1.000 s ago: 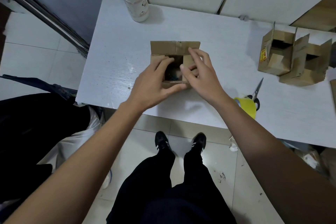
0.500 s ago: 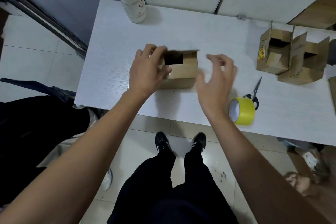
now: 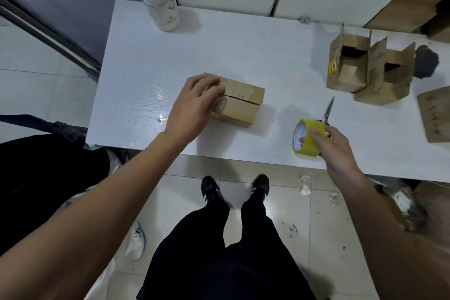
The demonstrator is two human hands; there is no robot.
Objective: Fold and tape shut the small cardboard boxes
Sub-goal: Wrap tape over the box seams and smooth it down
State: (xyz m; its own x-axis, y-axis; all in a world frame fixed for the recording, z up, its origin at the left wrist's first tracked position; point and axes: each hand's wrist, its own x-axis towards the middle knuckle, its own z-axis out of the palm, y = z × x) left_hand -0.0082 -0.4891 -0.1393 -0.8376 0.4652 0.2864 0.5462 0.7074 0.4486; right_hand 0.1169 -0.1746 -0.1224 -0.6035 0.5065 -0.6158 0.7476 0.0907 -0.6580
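- On the white rectangular table [image 3: 243, 56], near its centre, sits the small brown cardboard box [image 3: 239, 102] with its top flaps folded down; the seam between the two flaps runs across the top face, and no tape is seen across that seam.
- Left hand [image 3: 194, 105]: rests on the 9 o'clock end of the small brown cardboard box, fingers curled over the top edge and holding the flaps down.
- Right hand [image 3: 333, 146]: at 3 o'clock from the box, near the front table edge, it grips the yellow roll of packing tape [image 3: 307, 137]. The thumb lies over the outer yellow band; one fingertip shows inside the core. Whether the roll touches the table cannot be told.
- Grey-bladed scissors [image 3: 328, 109] lie just behind the tape roll, at its 12 o'clock, the blade tip pointing away from the person; the handles are hidden behind the roll and hand.
- Two open, unsealed brown cardboard boxes [image 3: 365, 70] stand touching one another at 2 o'clock from the centre box, well apart from it, flaps upright.
- One flat brown cardboard sheet [image 3: 435, 117] lies at the 3 o'clock table edge, partly out of view.
- One white plastic bottle [image 3: 159, 0] stands upright at the 11 o'clock corner of the table.
- Black shoes [image 3: 236, 187] and black trousers of the person show below the front table edge, on the tiled floor.
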